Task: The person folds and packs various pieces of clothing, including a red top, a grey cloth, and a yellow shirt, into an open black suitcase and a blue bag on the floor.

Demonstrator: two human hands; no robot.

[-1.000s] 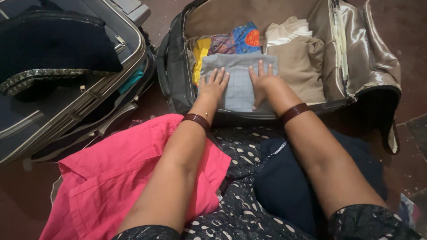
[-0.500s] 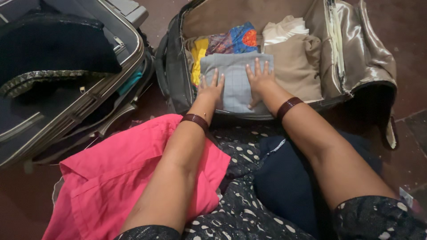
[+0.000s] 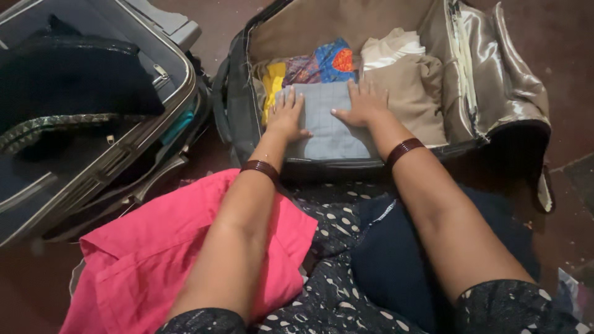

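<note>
step: packing, pressing stage. Grey checked folded cloth (image 3: 331,120) lies flat in the open soft suitcase (image 3: 501,93), front middle, on top of other clothes.
left hand (image 3: 286,117): open, palm down, fingers spread on the left edge of the grey cloth. Grips nothing.
right hand (image 3: 364,106): open, flat on the cloth's upper right corner, fingertips touching the beige folded garment (image 3: 411,93) just beside it. Grips nothing.
wrists: dark red bangle (image 3: 260,168) on the left, another (image 3: 404,150) on the right.
cloth location: inside the suitcase, against its near wall, between the yellow piece (image 3: 271,83) on the left and the beige garment on the right; blue and orange print fabric (image 3: 328,62) just behind it.
behind beige: cream folded piece (image 3: 390,48), touching it.
lap: pink garment (image 3: 154,253) on the left, unfolded and loose; dark navy cloth (image 3: 396,247) on the right, over the spotted black dress (image 3: 337,291).
other case: hard grey suitcase (image 3: 124,142) on the left, open, dark clothes inside; contents too dark to tell apart.
floor: dark reddish floor (image 3: 569,37) under both cases.
progress: judged partway; the grey piece looks seated, two lap items not packed.
next move calls for: likely lifting both palms off without dragging the fold, then taking up a lap garment, which needs folding before it fits the free space.
</note>
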